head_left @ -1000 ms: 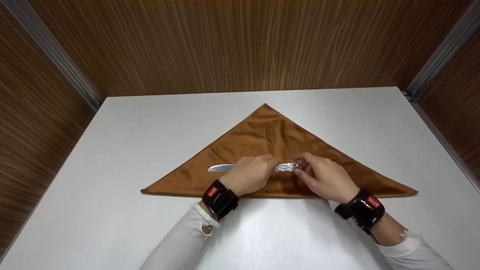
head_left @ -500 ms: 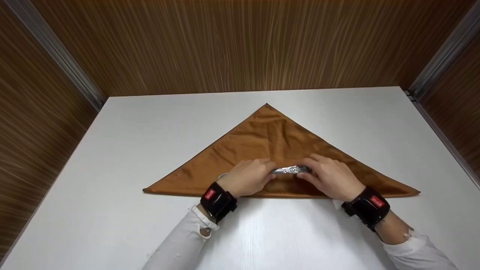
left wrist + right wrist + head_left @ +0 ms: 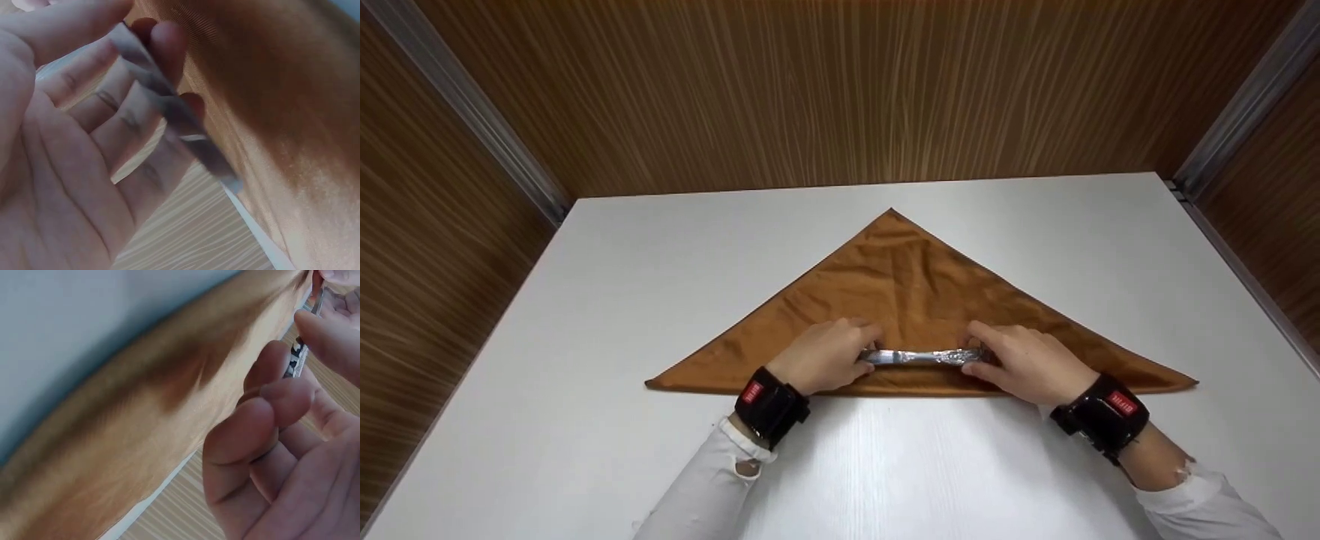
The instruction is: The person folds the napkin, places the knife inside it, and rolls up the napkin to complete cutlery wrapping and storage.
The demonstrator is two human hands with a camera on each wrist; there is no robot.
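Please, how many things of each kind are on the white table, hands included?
Brown cloth, folded in a triangle: 1
Silver knife, held at both ends: 1
Hands, left and right: 2
Total: 4

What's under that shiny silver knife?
The silver knife lies over the brown triangular cloth, on the white table. The left hand hides its blade; the right hand covers its other end.
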